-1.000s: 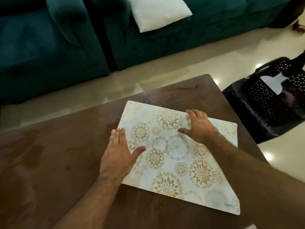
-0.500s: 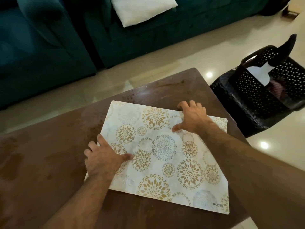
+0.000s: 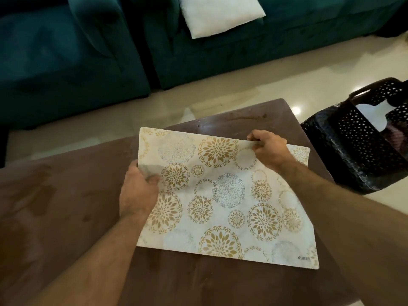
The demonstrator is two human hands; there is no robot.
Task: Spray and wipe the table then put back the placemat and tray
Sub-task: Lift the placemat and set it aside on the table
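Observation:
A white placemat (image 3: pixel 223 202) with gold and grey flower rings lies on the dark brown table (image 3: pixel 66 206), its far left part lifted off the wood. My left hand (image 3: pixel 138 193) grips its left edge, thumb on top. My right hand (image 3: pixel 268 151) pinches its far edge near the right corner. The placemat's near edge still rests on the table. Damp streaks show on the table at the left. No tray, spray bottle or cloth is visible.
A black perforated basket (image 3: pixel 362 149) stands on the pale floor just right of the table, with something white inside. A teal sofa (image 3: pixel 88 51) with a white cushion (image 3: pixel 218 14) runs along the far side. The table's far right corner is close to the basket.
Both hands went from lying flat on the placemat to gripping its edges. The far left part of the placemat has come up off the table.

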